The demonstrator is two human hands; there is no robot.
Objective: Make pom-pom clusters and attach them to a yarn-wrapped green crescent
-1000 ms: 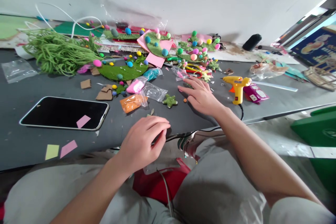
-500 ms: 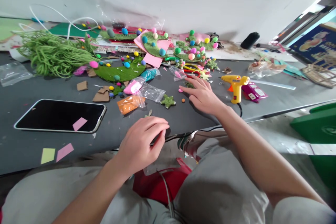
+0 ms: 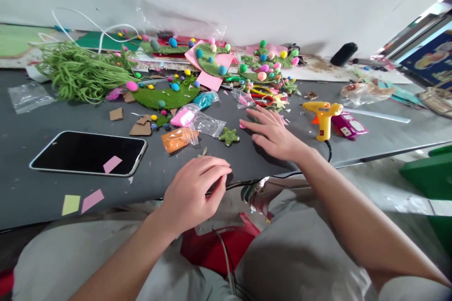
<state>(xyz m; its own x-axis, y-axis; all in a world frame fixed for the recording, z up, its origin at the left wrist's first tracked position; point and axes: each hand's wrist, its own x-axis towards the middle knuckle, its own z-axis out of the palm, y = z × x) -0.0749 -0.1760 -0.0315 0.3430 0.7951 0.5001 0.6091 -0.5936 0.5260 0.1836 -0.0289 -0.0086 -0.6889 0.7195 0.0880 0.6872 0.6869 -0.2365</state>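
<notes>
- Against a pale wall [image 3: 247,4] runs a dark grey surface [image 3: 21,141], crowded with craft bits; the green yarn [image 3: 83,73] and the pompom-dotted felt arc [image 3: 164,97] sit farther back, presumably to keep their bulk away from the arms.
- The orange packet [image 3: 178,139] lies closer in, likely so that small supplies need no stretching.
- Over on the right rests a yellow glue gun [image 3: 323,115], nozzle pointing left and handle toward the person, perhaps parked there to suit the right hand [image 3: 270,132].
- That hand is palm down with its grip spread wide, and I see nothing caught in it; a small pink ball [image 3: 242,124] sits right at one fingertip, though I can't tell whether they touch.
- The left hand [image 3: 196,190] hovers by the near edge, fingers drawn together and curled toward the thumb; whether that grip pinches anything, I cannot tell.
- The green star [image 3: 229,136] lies flat between the hands, just left of the spread fingers and beyond the curled ones, apart from both.
</notes>
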